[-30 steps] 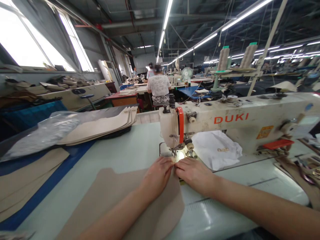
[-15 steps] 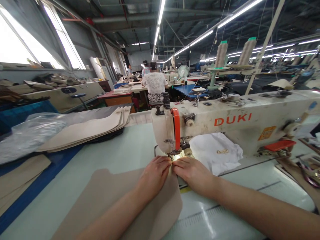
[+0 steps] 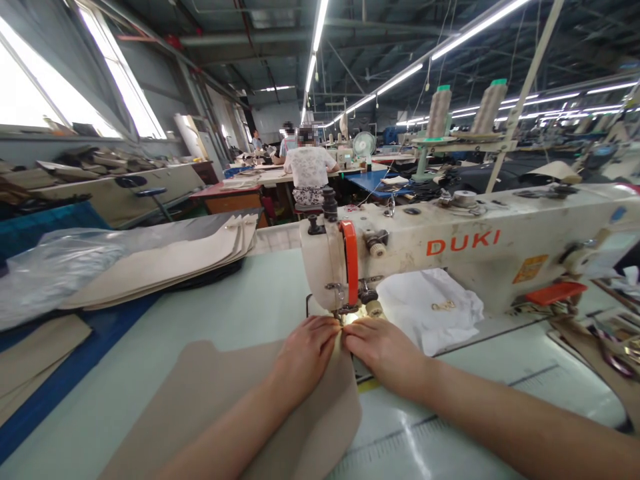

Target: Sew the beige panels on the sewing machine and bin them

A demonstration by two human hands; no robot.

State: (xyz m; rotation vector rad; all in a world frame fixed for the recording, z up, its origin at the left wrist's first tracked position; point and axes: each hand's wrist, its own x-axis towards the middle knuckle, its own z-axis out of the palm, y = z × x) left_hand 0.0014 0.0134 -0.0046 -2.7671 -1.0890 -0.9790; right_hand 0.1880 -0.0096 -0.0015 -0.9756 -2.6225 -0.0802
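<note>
A flat beige panel (image 3: pixel 200 393), fabric or leather, lies on the pale green table in front of the sewing machine (image 3: pixel 400 233). Its edge runs under the lit needle area, which my fingers partly hide. My left hand (image 3: pixel 307 353) rests on the panel, fingers closed on its edge just left of the needle. Close by on the right, my right hand (image 3: pixel 383 347) pinches the same edge, thumb and fingertips bunched. The two sets of fingertips nearly meet.
Stacked beige panels (image 3: pixel 175 267) and clear plastic (image 3: pixel 60 267) lie at left. A white cloth (image 3: pixel 430 310) with small gold-coloured pieces sits under the machine arm. Thread cones (image 3: pixel 439 113) stand behind. Scissors (image 3: pixel 615 357) lie at far right. A person (image 3: pixel 306 167) is further back.
The camera view has shifted slightly. Both hands stay at the needle with the panel between their fingers, and the panel shows hardly any movement.
</note>
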